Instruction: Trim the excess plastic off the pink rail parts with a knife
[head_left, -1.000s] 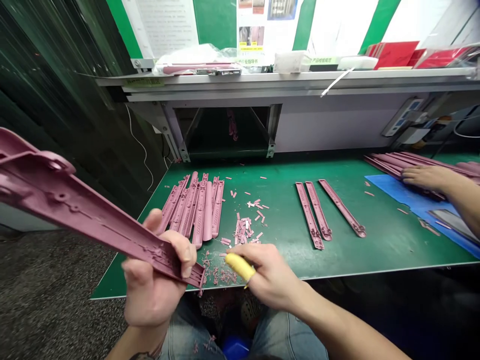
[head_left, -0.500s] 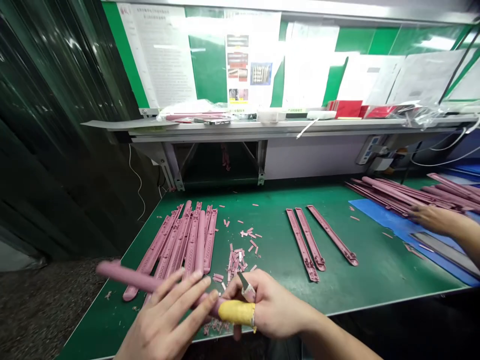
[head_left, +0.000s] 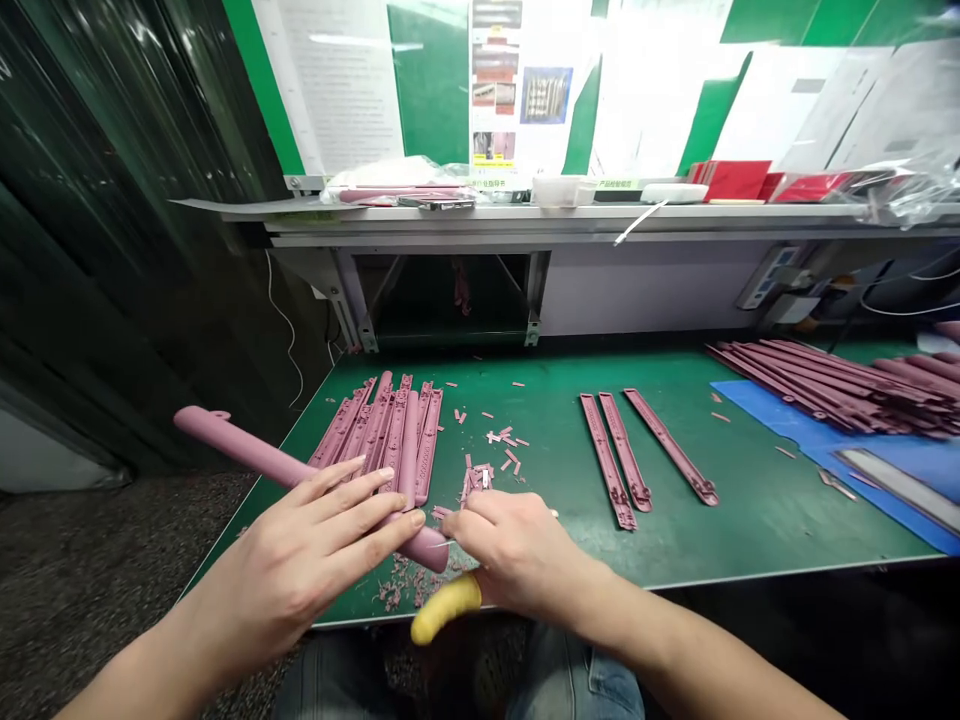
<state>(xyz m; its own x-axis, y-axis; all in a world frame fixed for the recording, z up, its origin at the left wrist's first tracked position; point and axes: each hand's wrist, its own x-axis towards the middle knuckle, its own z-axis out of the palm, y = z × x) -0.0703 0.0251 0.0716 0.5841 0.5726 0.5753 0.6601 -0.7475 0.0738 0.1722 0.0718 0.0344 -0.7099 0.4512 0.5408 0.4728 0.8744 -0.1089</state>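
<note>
My left hand [head_left: 330,540] lies over a long rounded pink plastic strip [head_left: 247,447], its fingers wrapped across it. The strip slants from upper left down to its rounded end near my right hand [head_left: 517,550]. That hand is closed around a small knife, mostly hidden in the fist; a thin bright edge [head_left: 445,544] shows against the strip's end. A yellow finger cover [head_left: 448,606] on one of its digits points left, below the strip. Behind my left hand lies a pile of similar pink strips [head_left: 386,430].
Small pink scraps [head_left: 476,478] and shavings [head_left: 405,580] litter the green table [head_left: 525,400]. Three hollow pink strips [head_left: 615,460] lie right of centre. Farther right, more strips [head_left: 817,390] rest on a blue sheet [head_left: 757,410]. A shelf [head_left: 480,225] spans the back.
My right hand has turned over, bringing its knuckles up and the knife to the strip's end. The strip's end shows more. Another person's hand at the right has left view. The view has tilted down.
</note>
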